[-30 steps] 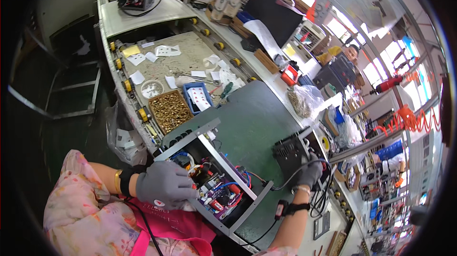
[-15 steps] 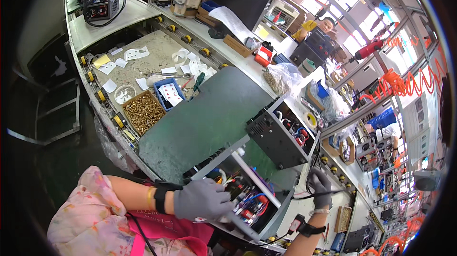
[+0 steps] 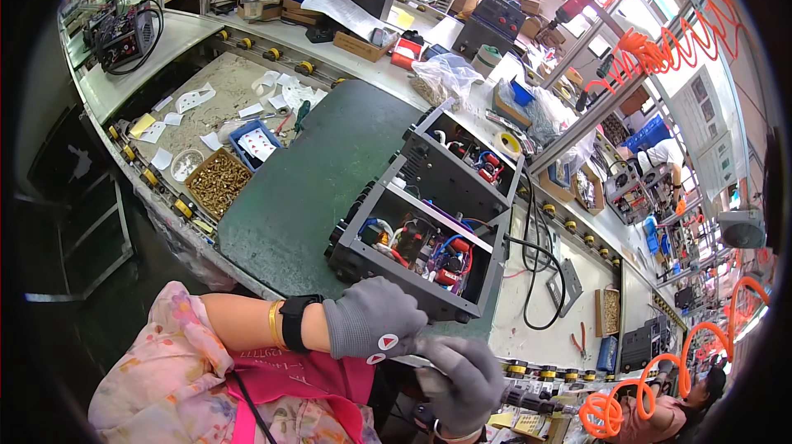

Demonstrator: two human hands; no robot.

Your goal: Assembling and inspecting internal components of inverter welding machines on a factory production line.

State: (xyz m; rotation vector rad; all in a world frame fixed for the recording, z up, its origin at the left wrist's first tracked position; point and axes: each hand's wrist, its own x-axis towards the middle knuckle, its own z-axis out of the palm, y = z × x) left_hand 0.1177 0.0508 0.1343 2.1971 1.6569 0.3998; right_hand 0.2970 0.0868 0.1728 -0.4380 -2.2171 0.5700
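Both gloved hands meet at bottom centre: left hand (image 3: 373, 324) and right hand (image 3: 464, 378) curled together, grip contents unclear, just below open grey chassis (image 3: 421, 242) on counter (image 3: 289, 196).

The dark green rubber work mat (image 3: 322, 172) lies bare on its left half, giving open passage there. Two open grey metal chassis boxes (image 3: 437, 213), full of coloured wiring, block its right half. A brown tray of brass screws (image 3: 218, 183) and a small blue bin (image 3: 254, 144) border the mat's left edge. Black cables (image 3: 540, 271) trail across the pale bench right of the boxes.
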